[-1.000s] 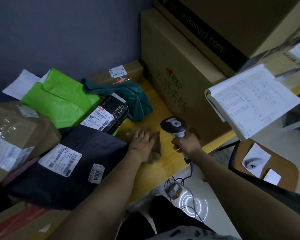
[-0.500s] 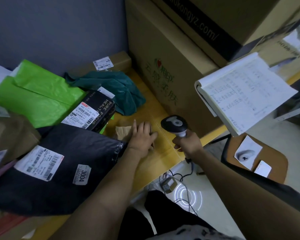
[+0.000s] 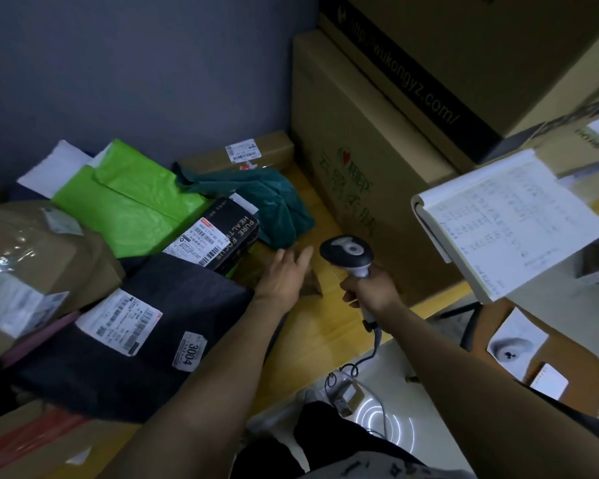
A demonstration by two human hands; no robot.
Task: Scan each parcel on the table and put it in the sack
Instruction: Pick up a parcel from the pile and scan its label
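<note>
My right hand point(image 3: 370, 288) grips the handle of a black and grey barcode scanner point(image 3: 348, 253), whose head points down at the yellow table point(image 3: 325, 326). My left hand point(image 3: 286, 274) lies flat with straight fingers on a small brown paper parcel point(image 3: 310, 283), which it mostly hides. Left of it lie a black bag parcel point(image 3: 118, 340) with a white label and a 3004 sticker, a black box point(image 3: 222, 238) with a barcode label, a green bag point(image 3: 132, 205), a teal bag point(image 3: 267, 202) and a taped brown parcel point(image 3: 32, 264). No sack is in view.
Large cardboard boxes point(image 3: 377, 150) stand stacked at the table's right end. An open notebook point(image 3: 509, 219) sticks out from them. A long flat box point(image 3: 249, 152) lies against the grey wall. The scanner's cable point(image 3: 367, 357) hangs over the table edge. A brown chair point(image 3: 567, 361) stands lower right.
My left hand has slid further onto the small brown parcel, its fingers reaching toward the teal bag. The scanner has stayed in my right hand beside it.
</note>
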